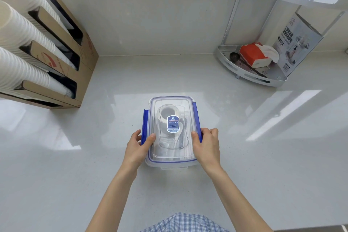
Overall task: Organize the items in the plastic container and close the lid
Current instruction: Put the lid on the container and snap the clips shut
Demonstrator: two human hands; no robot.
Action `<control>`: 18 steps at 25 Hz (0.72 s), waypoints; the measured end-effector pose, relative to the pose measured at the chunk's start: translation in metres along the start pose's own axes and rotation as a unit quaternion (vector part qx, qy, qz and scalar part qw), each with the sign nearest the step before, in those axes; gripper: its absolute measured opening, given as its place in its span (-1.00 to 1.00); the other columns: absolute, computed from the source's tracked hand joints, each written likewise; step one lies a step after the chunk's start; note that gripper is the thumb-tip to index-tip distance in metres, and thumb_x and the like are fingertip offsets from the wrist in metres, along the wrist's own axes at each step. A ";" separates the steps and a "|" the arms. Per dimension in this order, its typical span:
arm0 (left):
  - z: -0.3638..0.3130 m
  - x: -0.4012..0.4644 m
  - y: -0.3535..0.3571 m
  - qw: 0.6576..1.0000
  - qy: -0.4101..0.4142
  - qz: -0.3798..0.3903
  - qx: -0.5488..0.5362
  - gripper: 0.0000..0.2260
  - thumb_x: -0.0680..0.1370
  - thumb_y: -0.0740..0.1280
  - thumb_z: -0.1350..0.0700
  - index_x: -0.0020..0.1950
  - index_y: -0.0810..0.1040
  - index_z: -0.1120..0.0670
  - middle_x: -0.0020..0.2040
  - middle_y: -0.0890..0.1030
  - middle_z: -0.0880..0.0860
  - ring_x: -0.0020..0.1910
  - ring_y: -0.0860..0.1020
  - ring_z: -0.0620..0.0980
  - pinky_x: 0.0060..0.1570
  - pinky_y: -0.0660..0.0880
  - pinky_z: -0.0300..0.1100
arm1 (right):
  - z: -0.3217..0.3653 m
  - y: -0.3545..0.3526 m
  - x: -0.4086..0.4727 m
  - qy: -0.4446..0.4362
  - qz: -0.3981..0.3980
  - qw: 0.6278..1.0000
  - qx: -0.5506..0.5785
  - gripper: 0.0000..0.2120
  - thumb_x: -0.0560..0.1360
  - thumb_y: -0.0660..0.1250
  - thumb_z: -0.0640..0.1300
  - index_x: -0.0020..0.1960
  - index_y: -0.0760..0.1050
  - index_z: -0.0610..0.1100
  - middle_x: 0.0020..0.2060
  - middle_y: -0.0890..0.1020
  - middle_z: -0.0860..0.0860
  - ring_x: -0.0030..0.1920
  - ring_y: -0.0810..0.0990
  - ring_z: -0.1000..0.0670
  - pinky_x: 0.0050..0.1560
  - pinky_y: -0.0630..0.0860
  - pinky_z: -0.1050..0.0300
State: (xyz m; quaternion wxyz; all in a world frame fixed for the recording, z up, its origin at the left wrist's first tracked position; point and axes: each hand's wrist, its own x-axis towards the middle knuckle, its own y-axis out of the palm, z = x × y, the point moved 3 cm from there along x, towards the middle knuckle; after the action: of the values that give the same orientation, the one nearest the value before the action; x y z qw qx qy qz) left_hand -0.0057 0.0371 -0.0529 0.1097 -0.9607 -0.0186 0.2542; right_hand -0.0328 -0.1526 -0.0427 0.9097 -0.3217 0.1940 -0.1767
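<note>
Here we grip the plastic container (170, 164) on the counter (244, 156), left hand (136, 149) and right hand (206, 147) clasping its blue side latches (145, 124); the lid (172, 154) label (172, 124) is unreadable.

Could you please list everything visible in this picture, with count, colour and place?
container: one, clear plastic, centre of the counter, items inside blurred.
lid: one, clear with blue seal, resting on the container.
side clips: two, blue, on the long sides, the left one flared out.
label: one, blue, middle of the lid.
counter: one, pale glossy.
paper cups: several white stacks, far left.
cardboard holder: one, brown, holding the cups.
corner rack: one, silver, two tiers, far right.
tissue pack: one, orange, lower tier.
scoop: one, dark, lower tier.
printed box: one, pale grey, lower tier.
left hand: on the left clip.
right hand: on the right clip.
</note>
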 end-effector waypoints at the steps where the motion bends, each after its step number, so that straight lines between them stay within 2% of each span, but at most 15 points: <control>1: 0.000 0.000 -0.001 1.000 0.003 -0.005 0.003 -0.42 0.46 0.33 -0.01 0.41 0.20 0.09 0.33 0.40 0.11 0.09 0.42 0.01 0.10 0.39 -0.08 | 0.000 0.000 -0.001 -0.007 -0.004 1.000 -0.021 -0.70 0.55 0.13 -0.04 0.07 0.43 -0.26 0.06 0.37 -0.14 -0.18 0.45 -0.15 -0.14 0.38 0.07; 4: -0.001 0.002 -0.003 1.000 0.004 -0.019 0.021 -0.39 0.45 0.35 -0.01 0.42 0.18 0.10 0.30 0.39 0.10 0.08 0.42 0.01 0.10 0.41 -0.05 | 0.000 -0.001 -0.001 -0.014 -0.002 1.000 -0.026 -0.70 0.55 0.13 -0.02 0.08 0.45 -0.24 0.05 0.37 -0.13 -0.21 0.42 -0.11 -0.15 0.37 0.10; 6: -0.002 0.002 -0.002 1.000 0.004 -0.023 0.018 -0.40 0.45 0.35 0.00 0.41 0.20 0.13 0.20 0.44 0.09 0.04 0.44 0.02 0.03 0.42 -0.10 | -0.002 -0.003 0.001 -0.009 0.004 1.000 -0.012 -0.69 0.54 0.16 -0.02 0.12 0.44 -0.22 0.08 0.38 -0.12 -0.18 0.44 -0.09 -0.12 0.37 0.11; 9: -0.005 -0.004 0.001 0.999 0.037 -0.009 0.009 -0.65 0.49 0.31 0.05 0.24 0.45 0.14 -0.07 0.57 -0.02 -0.13 0.52 -0.08 -0.18 0.42 -0.28 | -0.004 -0.003 0.003 -0.009 0.011 1.000 0.004 -0.68 0.53 0.18 0.00 0.16 0.43 -0.20 0.12 0.39 -0.11 -0.17 0.41 -0.03 -0.09 0.35 0.12; 11: -0.004 -0.007 0.004 0.998 0.057 -0.012 0.015 -0.76 0.51 0.27 0.05 0.14 0.51 0.09 -0.11 0.58 -0.03 -0.16 0.52 -0.06 -0.19 0.43 -0.28 | -0.005 -0.003 0.003 -0.009 0.012 1.000 0.007 -0.68 0.53 0.18 0.00 0.16 0.43 -0.20 0.13 0.39 -0.11 -0.17 0.41 -0.02 -0.08 0.36 0.12; 13: -0.004 -0.008 0.004 0.994 0.083 -0.032 0.061 -0.83 0.53 0.22 0.04 0.04 0.51 0.06 -0.17 0.55 -0.01 -0.18 0.49 0.01 -0.18 0.41 -0.22 | -0.005 -0.003 0.002 -0.005 0.014 1.000 0.007 -0.68 0.53 0.17 0.00 0.16 0.42 -0.19 0.14 0.39 -0.12 -0.15 0.44 -0.06 -0.07 0.36 0.10; 15: -0.007 -0.009 0.006 0.984 0.116 -0.054 0.124 -0.85 0.55 0.19 0.04 -0.09 0.47 0.09 -0.29 0.49 -0.01 -0.27 0.42 0.01 -0.31 0.35 -0.25 | -0.004 -0.002 0.001 -0.003 0.014 1.000 -0.004 -0.68 0.54 0.16 0.00 0.17 0.41 -0.20 0.15 0.38 -0.12 -0.10 0.49 -0.12 -0.06 0.36 0.08; 18: -0.010 -0.010 0.009 0.968 0.165 -0.077 0.175 -0.86 0.56 0.16 0.08 -0.13 0.44 0.09 -0.31 0.45 0.01 -0.28 0.39 0.03 -0.32 0.29 -0.20 | -0.003 -0.002 0.001 -0.002 0.015 1.000 -0.012 -0.67 0.55 0.14 0.00 0.18 0.40 -0.21 0.15 0.37 -0.13 -0.05 0.52 -0.17 -0.07 0.36 0.08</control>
State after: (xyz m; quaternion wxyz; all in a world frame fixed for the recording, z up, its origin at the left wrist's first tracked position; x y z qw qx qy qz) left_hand -0.0100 0.0253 -0.0413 0.2973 -0.9508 -0.0297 0.0823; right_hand -0.0335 -0.1560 -0.0443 0.9085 -0.3302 0.1995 -0.1604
